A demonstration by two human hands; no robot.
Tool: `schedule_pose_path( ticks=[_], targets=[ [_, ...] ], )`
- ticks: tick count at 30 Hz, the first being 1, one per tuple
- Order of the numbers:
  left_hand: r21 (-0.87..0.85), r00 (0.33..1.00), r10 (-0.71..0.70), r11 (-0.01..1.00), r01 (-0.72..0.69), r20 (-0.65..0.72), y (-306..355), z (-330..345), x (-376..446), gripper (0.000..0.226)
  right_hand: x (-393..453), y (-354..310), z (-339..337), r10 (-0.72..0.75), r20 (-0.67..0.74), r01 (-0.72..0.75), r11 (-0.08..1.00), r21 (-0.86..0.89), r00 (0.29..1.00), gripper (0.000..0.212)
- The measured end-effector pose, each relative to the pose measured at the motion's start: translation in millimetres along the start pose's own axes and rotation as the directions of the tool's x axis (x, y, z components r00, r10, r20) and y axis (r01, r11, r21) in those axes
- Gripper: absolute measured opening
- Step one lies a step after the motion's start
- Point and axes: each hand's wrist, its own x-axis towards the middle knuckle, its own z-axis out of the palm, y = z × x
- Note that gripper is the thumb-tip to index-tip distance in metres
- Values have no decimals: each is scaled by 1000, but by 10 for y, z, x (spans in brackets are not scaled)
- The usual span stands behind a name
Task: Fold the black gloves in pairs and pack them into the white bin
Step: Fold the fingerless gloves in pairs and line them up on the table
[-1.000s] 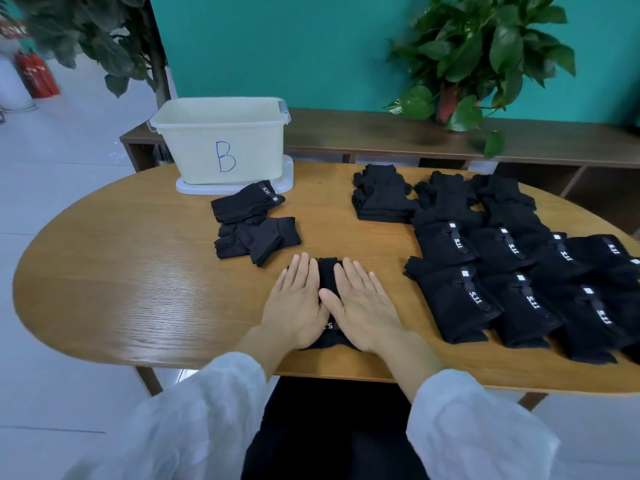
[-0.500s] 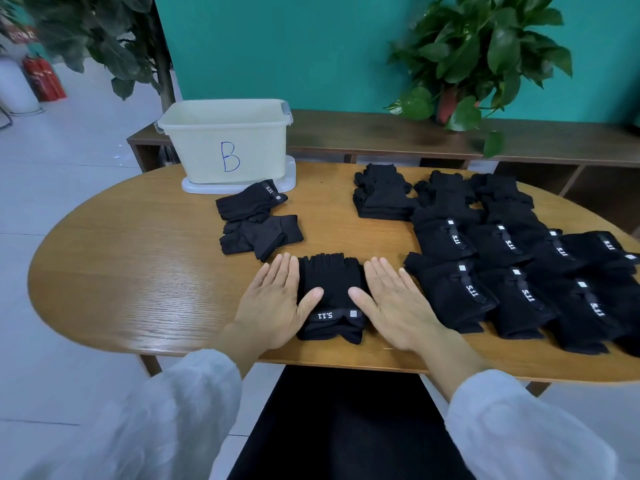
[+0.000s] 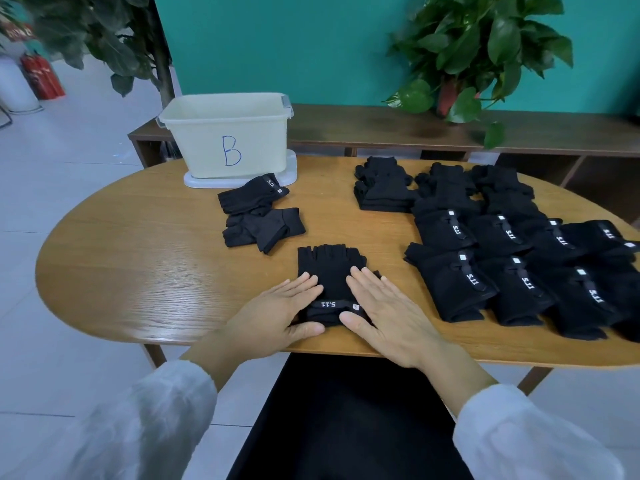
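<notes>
A black glove pair pressed flat under two flat hands

The glove pair at the table's 6 o'clock edge is flanked and pressed by the left hand and right hand, fingers straight, nothing gripped. Two folded gloves are seen at 11 o'clock, before the white bin, whose inside is hidden. Unfolded gloves are laid out at 2 o'clock.
</notes>
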Motion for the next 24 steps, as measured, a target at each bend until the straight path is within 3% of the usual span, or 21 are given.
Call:
schedule_pose_path(
  ticks=[4,9,14,16,19,21,24],
  targets=[
    [3,1000,-7,1000,7,-8,46,-75,27,100,-25,37,-6,-10,-1,10,1000,-4,1000,90],
    [-81,998,-56,995,55,-15,122,-154,56,72,-29,16,-31,-7,-77,13,997,72,997,92],
    [-169,996,-77,983,67,-52,125,-133,-12,104,-84,33,66,35,-315,18,987,162,948,53],
    [-182,994,-70,982,54,-81,183,-134,-67,85,-79,60,135,42,-396,42,979,199,917,42],
    [-210,982,-123,973,91,-143,191,-77,-111,86,-86,61,147,136,-411,-5,952,305,901,41],
    [-327,952,-190,939,105,-241,175,-33,-57,63,-48,45,148,235,-441,-55,921,385,866,38],
    [-559,860,-362,822,112,-360,156,18,123,38,102,5,129,411,-508,-124,854,506,757,31]
  ],
)
